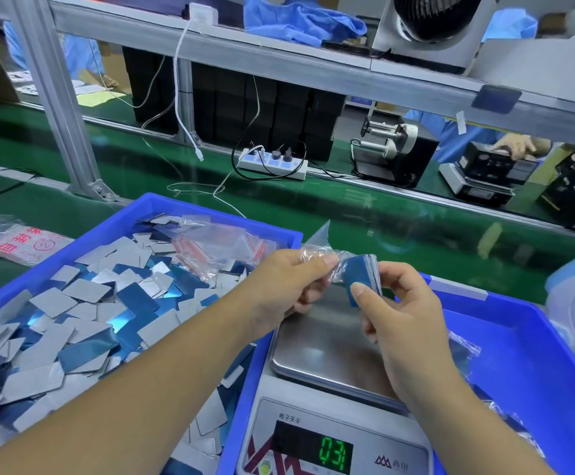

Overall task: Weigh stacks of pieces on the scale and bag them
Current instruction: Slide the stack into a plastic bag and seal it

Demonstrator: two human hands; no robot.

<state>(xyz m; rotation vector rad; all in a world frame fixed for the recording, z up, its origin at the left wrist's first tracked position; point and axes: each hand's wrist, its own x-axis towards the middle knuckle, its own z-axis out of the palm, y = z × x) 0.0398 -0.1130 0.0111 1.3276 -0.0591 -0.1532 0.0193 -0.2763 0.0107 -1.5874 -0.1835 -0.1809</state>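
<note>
Stack of blue pieces [361,281] held above scale [334,341] pan, pinched by R hand [399,313] fingers, partly inside clear bag [320,252]. L hand [289,286] pinches bag mouth. Scale display [335,452] reads 03. Loose pieces fill blue bin [210,209] at L.

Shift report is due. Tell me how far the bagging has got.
Done: filled bags lie in the right bin. In hand: the right hand pushes a blue stack into the clear bag held by the left hand. Left: many loose pieces.
</note>
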